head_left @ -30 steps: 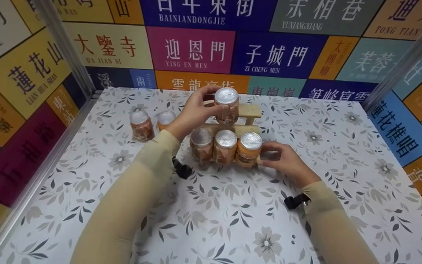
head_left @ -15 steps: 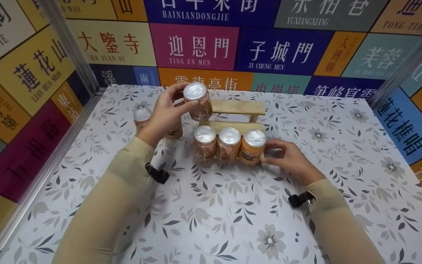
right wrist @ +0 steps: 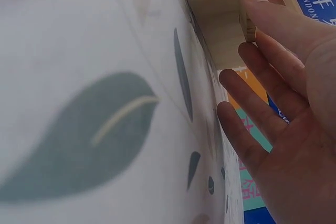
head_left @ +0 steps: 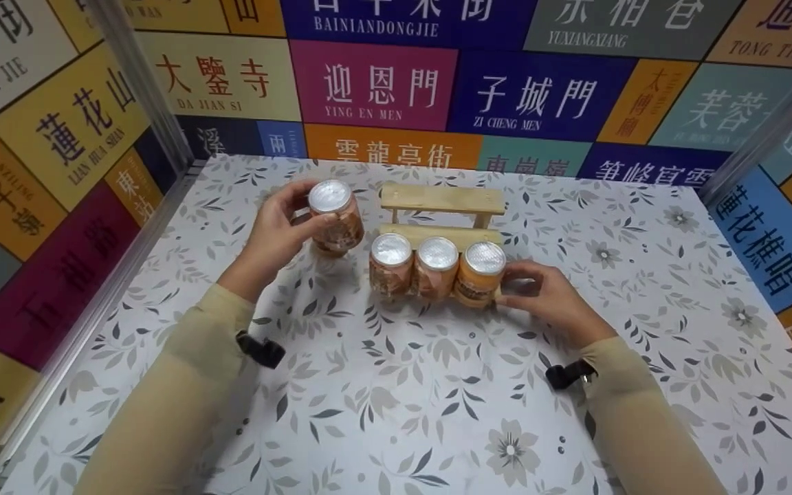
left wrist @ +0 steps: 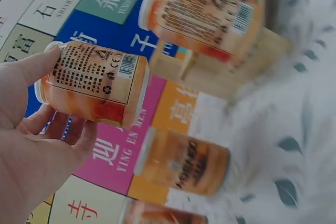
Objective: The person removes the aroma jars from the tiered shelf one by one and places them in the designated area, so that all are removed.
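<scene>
My left hand [head_left: 272,230] grips an upright small can [head_left: 337,220] with a silver lid and orange-brown print, left of the wooden rack [head_left: 444,199]. The left wrist view shows the thumb and fingers round this can [left wrist: 94,82]. Below it there stand an orange can [left wrist: 184,161] and part of another can [left wrist: 165,214], mostly hidden by the hand in the head view. On the rack's lower step sit three cans in a row: left [head_left: 390,265], middle [head_left: 435,267] and right [head_left: 480,271]. Thumb and index finger of my right hand [head_left: 551,299] pinch the rack's right end [right wrist: 244,9].
A white tablecloth [head_left: 396,412] with grey leaves and flowers covers the table. Coloured panels with Chinese lettering [head_left: 375,86] close off the back and sides. The rack's upper step bears no can.
My left hand has carried its can from above the rack's upper step leftward and down, to the left of the rack. The right hand has kept its place at the rack's end.
</scene>
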`<state>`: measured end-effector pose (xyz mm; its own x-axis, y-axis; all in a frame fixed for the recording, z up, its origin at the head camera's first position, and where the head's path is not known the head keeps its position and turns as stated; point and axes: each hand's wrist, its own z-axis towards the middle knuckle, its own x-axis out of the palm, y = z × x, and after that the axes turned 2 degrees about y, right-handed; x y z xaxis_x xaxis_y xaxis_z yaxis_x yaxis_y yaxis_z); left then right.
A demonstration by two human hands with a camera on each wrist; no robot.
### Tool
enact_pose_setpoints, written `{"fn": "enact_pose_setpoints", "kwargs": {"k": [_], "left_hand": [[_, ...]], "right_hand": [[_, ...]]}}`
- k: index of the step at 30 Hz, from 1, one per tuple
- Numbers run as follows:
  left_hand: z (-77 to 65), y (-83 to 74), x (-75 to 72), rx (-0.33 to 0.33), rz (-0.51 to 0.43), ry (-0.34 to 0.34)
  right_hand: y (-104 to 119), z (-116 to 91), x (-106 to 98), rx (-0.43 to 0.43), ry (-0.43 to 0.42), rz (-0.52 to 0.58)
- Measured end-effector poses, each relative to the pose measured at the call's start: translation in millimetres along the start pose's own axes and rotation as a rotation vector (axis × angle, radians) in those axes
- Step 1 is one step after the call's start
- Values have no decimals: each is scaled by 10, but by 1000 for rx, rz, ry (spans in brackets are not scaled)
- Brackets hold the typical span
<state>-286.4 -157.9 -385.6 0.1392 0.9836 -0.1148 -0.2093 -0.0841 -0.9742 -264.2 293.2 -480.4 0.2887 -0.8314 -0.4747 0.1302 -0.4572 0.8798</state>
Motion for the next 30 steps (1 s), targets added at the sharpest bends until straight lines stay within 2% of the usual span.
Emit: {"fn": "enact_pose_setpoints", "kwargs": {"k": [4, 8, 13, 22, 30], "left_hand": [[-121, 128, -76, -27, 36, 21], [-210, 256, -144, -90, 65, 21], [-280, 360, -187, -140, 85, 24], [-345, 531, -198, -146, 110, 49], [-394, 642, -195, -232, 93, 48]], "right_hand": [[5, -15, 7, 35, 1, -6], [41, -29, -4, 70, 0, -19], [56, -24, -13, 52, -1, -34], [42, -25, 1, 26, -8, -31], [30, -17, 5, 22, 3, -50]]}}
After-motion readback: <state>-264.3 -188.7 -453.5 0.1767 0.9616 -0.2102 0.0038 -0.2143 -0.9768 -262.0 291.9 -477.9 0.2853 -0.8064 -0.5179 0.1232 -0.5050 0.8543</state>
